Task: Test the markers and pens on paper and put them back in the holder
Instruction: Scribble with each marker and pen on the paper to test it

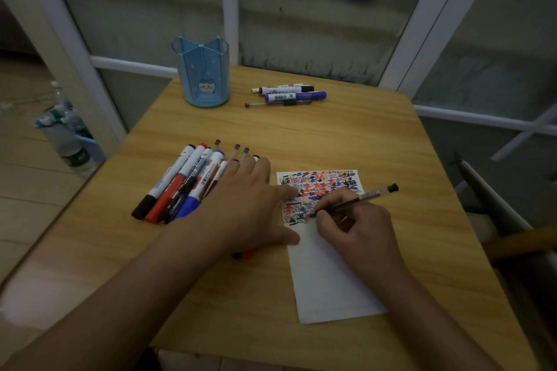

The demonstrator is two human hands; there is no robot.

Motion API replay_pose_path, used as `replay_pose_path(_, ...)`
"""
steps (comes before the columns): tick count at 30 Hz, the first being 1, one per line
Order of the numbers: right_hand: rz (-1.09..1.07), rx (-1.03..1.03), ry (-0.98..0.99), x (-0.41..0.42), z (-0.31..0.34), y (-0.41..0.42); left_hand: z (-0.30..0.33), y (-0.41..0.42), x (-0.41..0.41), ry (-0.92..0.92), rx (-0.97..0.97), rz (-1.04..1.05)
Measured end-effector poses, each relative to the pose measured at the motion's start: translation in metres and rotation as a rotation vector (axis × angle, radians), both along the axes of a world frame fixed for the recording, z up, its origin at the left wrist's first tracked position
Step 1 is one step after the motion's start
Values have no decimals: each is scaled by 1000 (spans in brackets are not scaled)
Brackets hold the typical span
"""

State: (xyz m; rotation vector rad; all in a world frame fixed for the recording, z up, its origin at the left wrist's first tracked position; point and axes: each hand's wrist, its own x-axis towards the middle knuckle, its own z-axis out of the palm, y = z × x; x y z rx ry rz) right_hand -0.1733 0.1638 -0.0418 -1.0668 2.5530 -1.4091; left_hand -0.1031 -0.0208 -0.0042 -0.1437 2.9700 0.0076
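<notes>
My right hand grips a black gel pen with its tip on the scribble-covered top of a white paper. My left hand lies flat, fingers straight, pressing the paper's left edge and partly covering a pile of several markers and pens. A red cap or marker end peeks out under the left wrist. The blue see-through holder stands at the back of the table with nothing visible inside. Beside it lie two markers and a thin pen.
The wooden table is small with rounded corners. Plastic bottles stand on the floor at the left. A window frame runs right behind the table. A chair part sits close to the right edge.
</notes>
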Motion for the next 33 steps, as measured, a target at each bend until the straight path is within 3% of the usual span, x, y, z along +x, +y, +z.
replay_pose_path(33, -2, 15, 57, 1, -3, 0, -2, 2, 1, 21, 0, -12)
